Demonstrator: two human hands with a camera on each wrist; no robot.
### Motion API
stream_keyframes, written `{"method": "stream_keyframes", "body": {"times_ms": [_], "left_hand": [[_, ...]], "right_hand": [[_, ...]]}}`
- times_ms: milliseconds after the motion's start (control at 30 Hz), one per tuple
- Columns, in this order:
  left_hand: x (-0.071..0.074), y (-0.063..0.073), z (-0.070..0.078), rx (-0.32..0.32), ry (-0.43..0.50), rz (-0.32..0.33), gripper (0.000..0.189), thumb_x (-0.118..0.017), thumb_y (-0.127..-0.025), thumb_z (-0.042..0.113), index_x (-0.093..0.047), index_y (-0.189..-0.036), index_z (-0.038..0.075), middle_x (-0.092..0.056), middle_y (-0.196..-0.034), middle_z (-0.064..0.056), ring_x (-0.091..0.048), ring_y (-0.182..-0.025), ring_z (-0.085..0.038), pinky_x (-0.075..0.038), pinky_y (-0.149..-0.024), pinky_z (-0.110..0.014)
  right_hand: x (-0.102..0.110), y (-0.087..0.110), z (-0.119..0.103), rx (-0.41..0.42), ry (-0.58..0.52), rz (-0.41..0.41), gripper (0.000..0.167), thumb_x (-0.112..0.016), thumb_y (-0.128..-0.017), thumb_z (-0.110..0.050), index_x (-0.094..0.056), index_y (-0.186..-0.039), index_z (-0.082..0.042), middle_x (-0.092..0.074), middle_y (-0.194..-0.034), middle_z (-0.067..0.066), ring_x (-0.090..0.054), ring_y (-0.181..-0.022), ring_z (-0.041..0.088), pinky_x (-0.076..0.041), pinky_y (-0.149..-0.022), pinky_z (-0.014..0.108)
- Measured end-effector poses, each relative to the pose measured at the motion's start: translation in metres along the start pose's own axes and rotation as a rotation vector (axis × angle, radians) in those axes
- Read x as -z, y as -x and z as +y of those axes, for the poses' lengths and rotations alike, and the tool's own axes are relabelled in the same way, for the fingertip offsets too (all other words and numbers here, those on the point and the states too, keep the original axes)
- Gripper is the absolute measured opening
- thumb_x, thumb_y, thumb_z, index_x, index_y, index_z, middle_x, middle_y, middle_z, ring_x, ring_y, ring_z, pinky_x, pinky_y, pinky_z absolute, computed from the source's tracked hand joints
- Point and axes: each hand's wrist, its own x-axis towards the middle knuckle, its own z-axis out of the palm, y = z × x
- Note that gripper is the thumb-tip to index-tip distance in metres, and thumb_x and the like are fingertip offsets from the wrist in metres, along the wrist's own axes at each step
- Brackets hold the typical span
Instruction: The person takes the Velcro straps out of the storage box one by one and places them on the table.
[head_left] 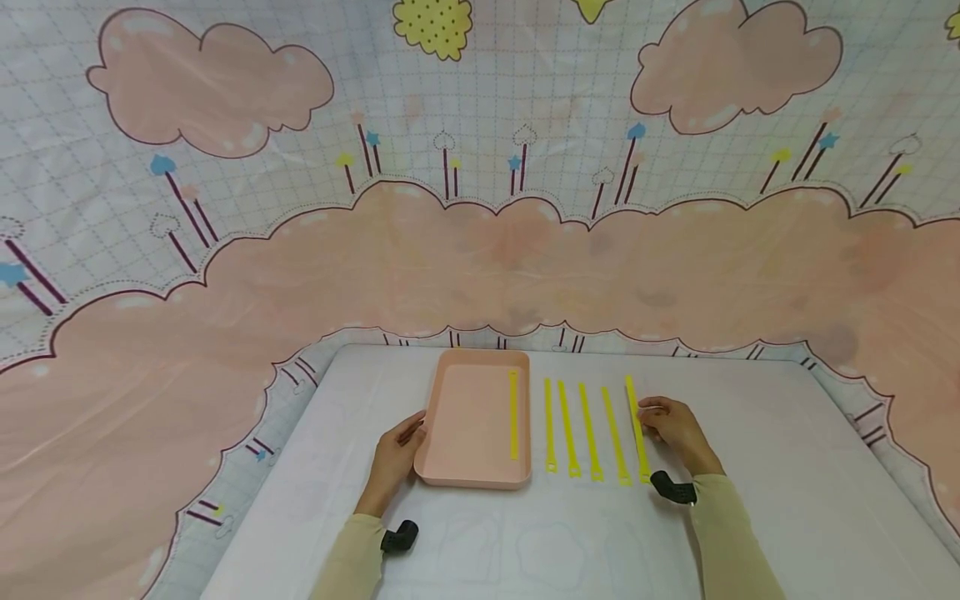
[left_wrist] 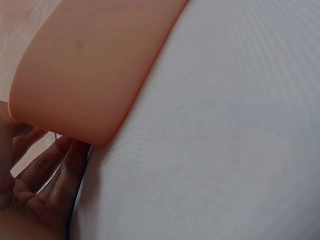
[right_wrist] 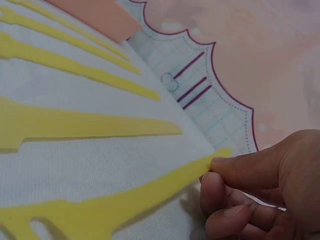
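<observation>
A pink rectangular tray (head_left: pixel 468 417) lies on the white table, and one yellow strap (head_left: pixel 513 417) lies lengthwise inside it near the right wall. My left hand (head_left: pixel 396 454) holds the tray's left edge; in the left wrist view its fingers (left_wrist: pixel 62 185) curl against the tray wall. To the right of the tray, several slim yellow straps with a slotted near end (head_left: pixel 588 433) lie side by side. My right hand (head_left: pixel 678 433) pinches the rightmost strap (right_wrist: pixel 150 194) near its narrow far end, between thumb and index finger. That tip is raised off the cloth in the right wrist view.
White cloth covers the table (head_left: pixel 480 550). Behind it hangs a printed curtain (head_left: pixel 510 267) with pink clouds, which also drops along both sides. Black wrist cameras sit on both forearms, the left one (head_left: pixel 400 537) in front of the tray.
</observation>
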Motion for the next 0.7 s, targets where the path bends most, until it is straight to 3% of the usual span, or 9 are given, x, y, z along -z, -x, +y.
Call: {"method": "stream_keyframes", "body": {"times_ms": [367, 533, 700], "left_hand": [[0.001, 0.002, 0.002, -0.026, -0.007, 0.003, 0.036, -0.06, -0.097, 0.01, -0.061, -0.133, 0.002, -0.063, -0.13, -0.023, -0.061, -0.121, -0.036, -0.051, -0.102, -0.043], [0.002, 0.002, 0.001, -0.022, 0.001, 0.0, 0.037, -0.06, -0.097, 0.01, -0.06, -0.133, 0.004, -0.062, -0.131, -0.023, -0.061, -0.122, -0.035, -0.05, -0.103, -0.044], [0.001, 0.001, 0.001, -0.014, -0.017, 0.01, 0.036, -0.06, -0.097, 0.011, -0.062, -0.132, 0.005, -0.064, -0.129, -0.021, -0.062, -0.12, -0.034, -0.052, -0.102, -0.043]], "right_hand": [[0.003, 0.003, -0.003, 0.055, -0.007, 0.022, 0.034, -0.056, -0.098, -0.012, -0.053, -0.129, 0.002, -0.067, -0.095, 0.004, -0.058, -0.072, 0.01, -0.049, -0.062, 0.022], [0.008, 0.012, -0.015, 0.134, -0.017, 0.038, 0.037, -0.055, -0.098, -0.009, -0.051, -0.131, 0.006, -0.067, -0.108, 0.015, -0.064, -0.081, 0.008, -0.053, -0.068, 0.021], [0.011, 0.022, -0.028, 0.186, -0.038, 0.048, 0.041, -0.057, -0.1, -0.018, -0.049, -0.134, 0.004, -0.064, -0.121, 0.02, -0.066, -0.089, 0.008, -0.055, -0.075, 0.021]]}}
